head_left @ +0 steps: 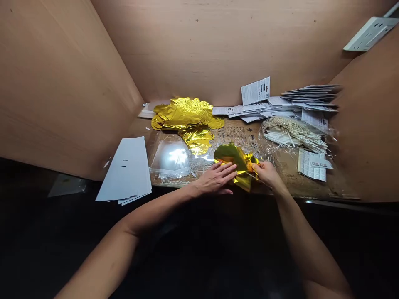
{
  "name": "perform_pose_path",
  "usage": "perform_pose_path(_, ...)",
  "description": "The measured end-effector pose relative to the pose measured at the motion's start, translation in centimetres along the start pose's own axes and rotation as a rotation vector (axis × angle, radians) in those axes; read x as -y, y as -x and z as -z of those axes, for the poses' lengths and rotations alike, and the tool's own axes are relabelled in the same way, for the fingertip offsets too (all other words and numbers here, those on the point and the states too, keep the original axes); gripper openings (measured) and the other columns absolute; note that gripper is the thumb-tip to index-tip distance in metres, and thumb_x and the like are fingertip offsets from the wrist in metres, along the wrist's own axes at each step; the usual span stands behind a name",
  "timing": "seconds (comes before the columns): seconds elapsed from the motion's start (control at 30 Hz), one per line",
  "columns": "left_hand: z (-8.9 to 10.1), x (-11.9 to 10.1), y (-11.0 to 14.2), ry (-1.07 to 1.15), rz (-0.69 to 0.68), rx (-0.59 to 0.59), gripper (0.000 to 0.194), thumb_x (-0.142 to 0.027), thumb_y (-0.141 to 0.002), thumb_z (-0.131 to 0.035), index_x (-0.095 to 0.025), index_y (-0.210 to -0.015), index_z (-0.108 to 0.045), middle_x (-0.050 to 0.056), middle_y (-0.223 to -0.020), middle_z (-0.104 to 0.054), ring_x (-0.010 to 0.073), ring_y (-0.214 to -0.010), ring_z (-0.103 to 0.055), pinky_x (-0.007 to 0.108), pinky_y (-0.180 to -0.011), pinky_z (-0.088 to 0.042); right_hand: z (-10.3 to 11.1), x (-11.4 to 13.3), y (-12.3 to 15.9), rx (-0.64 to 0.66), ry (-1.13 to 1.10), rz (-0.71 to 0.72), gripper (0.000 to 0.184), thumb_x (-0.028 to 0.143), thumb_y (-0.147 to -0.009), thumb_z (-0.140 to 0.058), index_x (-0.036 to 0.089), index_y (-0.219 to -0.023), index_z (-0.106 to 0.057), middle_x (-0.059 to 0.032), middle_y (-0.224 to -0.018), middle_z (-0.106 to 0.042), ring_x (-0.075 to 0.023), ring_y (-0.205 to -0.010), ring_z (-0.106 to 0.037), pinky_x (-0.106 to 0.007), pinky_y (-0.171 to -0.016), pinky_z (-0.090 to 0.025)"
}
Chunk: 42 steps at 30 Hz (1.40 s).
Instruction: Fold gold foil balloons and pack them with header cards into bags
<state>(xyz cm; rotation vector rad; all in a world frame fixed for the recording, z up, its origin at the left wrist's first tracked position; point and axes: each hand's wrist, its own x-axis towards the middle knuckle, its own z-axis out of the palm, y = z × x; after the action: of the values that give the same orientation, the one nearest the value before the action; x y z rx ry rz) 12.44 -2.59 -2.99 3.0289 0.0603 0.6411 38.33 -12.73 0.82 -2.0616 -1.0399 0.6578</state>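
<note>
At lower centre, the left hand (215,178) lies open and flat on a gold foil balloon (229,153), while the right hand (268,174) pinches its crumpled end between thumb and fingers.

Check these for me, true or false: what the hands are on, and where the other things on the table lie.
1. The left hand and right hand are both on a gold foil balloon. True.
2. A stack of white card lies to the right of the hands. False: it lies to their left, at the table's near edge.
3. A pile of gold foil balloons lies beyond the hands. True.
4. The left hand grips a bundle of white sticks. False: the bundle lies on the table, off to the right of the hands.
</note>
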Motion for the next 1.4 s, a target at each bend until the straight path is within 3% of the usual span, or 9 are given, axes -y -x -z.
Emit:
perform_pose_path(0.2, -2.2, -1.5, 1.6, -0.040, 0.017, 0.180, 0.065, -0.056, -0.106, -0.050, -0.014, -0.156, -0.051, 0.017, -0.165, -0.050, 0.0323, -0.154, -0.045, 0.052, -0.127, -0.029, -1.1, -0.6, 4.9, -0.255, 0.516, 0.250, 0.036, 0.040, -0.099, -0.060, 0.015, -0.123, -0.071, -0.0187, -0.115, -0.067, -0.0311, -0.097, -0.063, -0.036, -0.075, -0.046)
perform_pose_path(0.37, -1.4, -2.0, 1.5, 0.047, 0.021, 0.129, 0.044, -0.033, -0.108, -0.052, -0.019, -0.148, -0.059, 0.015, -0.156, -0.058, 0.0299, -0.145, -0.053, 0.047, -0.117, -0.040, -2.6, -1.4, 10.2, 0.083, 0.783, 0.691, 0.022, 0.033, -0.101, -0.064, 0.027, -0.121, -0.071, -0.0117, -0.123, -0.071, -0.0304, -0.107, -0.060, -0.034, -0.077, -0.048)
perform_pose_path(0.57, -1.4, 0.2, -3.3, 0.402, 0.372, 0.252, 0.045, -0.040, -0.111, -0.042, -0.017, -0.090, -0.075, 0.011, -0.087, -0.072, 0.0229, -0.084, -0.067, 0.035, -0.083, -0.049, -1.7, -2.4, 5.8, 0.137, 0.495, 0.343, 0.034, 0.043, -0.107, -0.048, 0.023, -0.086, -0.066, -0.0062, -0.079, -0.068, -0.0216, -0.072, -0.057, -0.031, -0.064, -0.037)
perform_pose_path(0.67, -1.2, 1.1, -5.3, 0.328, 0.517, 0.233, 0.038, -0.040, -0.109, -0.048, -0.014, -0.104, -0.074, 0.014, -0.097, -0.072, 0.0255, -0.088, -0.068, 0.037, -0.085, -0.049, -1.2, -1.6, 1.9, 0.205, 0.468, 0.196, 0.037, 0.041, -0.102, -0.049, 0.022, -0.072, -0.061, -0.0032, -0.066, -0.062, -0.0177, -0.061, -0.050, -0.030, -0.060, -0.032)
perform_pose_path(0.8, -1.1, 0.2, -4.4, 0.159, 0.183, 0.128, 0.062, -0.056, -0.100, -0.063, -0.014, -0.146, -0.057, 0.021, -0.151, -0.058, 0.0348, -0.136, -0.056, 0.046, -0.111, -0.044, -1.2, -1.0, -0.1, 0.297, 0.480, 0.177, 0.037, 0.036, -0.096, -0.053, 0.021, -0.063, -0.059, -0.0025, -0.060, -0.061, -0.0168, -0.059, -0.051, -0.029, -0.057, -0.032)
perform_pose_path(0.9, -1.3, -1.4, -1.7, 0.162, 0.025, 0.175, 0.063, -0.053, -0.100, -0.064, -0.016, -0.149, -0.055, 0.019, -0.158, -0.054, 0.0347, -0.143, -0.050, 0.047, -0.114, -0.041, -1.1, -0.9, 2.2, 0.330, 0.510, 0.138, 0.037, 0.035, -0.098, -0.053, 0.021, -0.066, -0.063, -0.0056, -0.064, -0.065, -0.0197, -0.062, -0.057, -0.029, -0.057, -0.035)
perform_pose_path(1.07, -1.2, -1.0, -0.6, 0.306, 0.135, 0.158, 0.034, -0.036, -0.109, -0.048, -0.018, -0.121, -0.074, 0.014, -0.131, -0.070, 0.0274, -0.120, -0.062, 0.043, -0.106, -0.046, -0.9, 0.7, 7.2, 0.067, 0.666, 0.470, 0.026, 0.044, -0.102, -0.063, 0.022, -0.112, -0.073, -0.0164, -0.117, -0.075, -0.0330, -0.109, -0.065, -0.036, -0.077, -0.048)
perform_pose_path(1.2, 0.1, 2.6, -3.2, 0.615, 0.298, 0.257, 0.040, -0.040, -0.109, -0.049, -0.017, -0.090, -0.076, 0.007, -0.087, -0.072, 0.0205, -0.085, -0.066, 0.034, -0.088, -0.051, -0.7, 2.1, 4.0, 0.339, 0.625, 0.529, 0.011, 0.032, -0.096, -0.068, 0.024, -0.098, -0.075, -0.0090, -0.095, -0.078, -0.0261, -0.089, -0.067, -0.032, -0.073, -0.047)
perform_pose_path(1.4, 1.3, 0.4, -1.5, 0.918, 0.875, -0.407, 0.031, -0.046, -0.102, -0.063, -0.016, -0.107, -0.071, 0.008, -0.095, -0.073, 0.0194, -0.088, -0.069, 0.037, -0.088, -0.056, -0.8, 2.0, -0.3, 0.545, -0.230, 0.095, 0.040, 0.056, -0.084, -0.078, 0.017, -0.090, -0.075, -0.0030, -0.078, -0.074, -0.0197, -0.067, -0.065, -0.028, -0.062, -0.049)
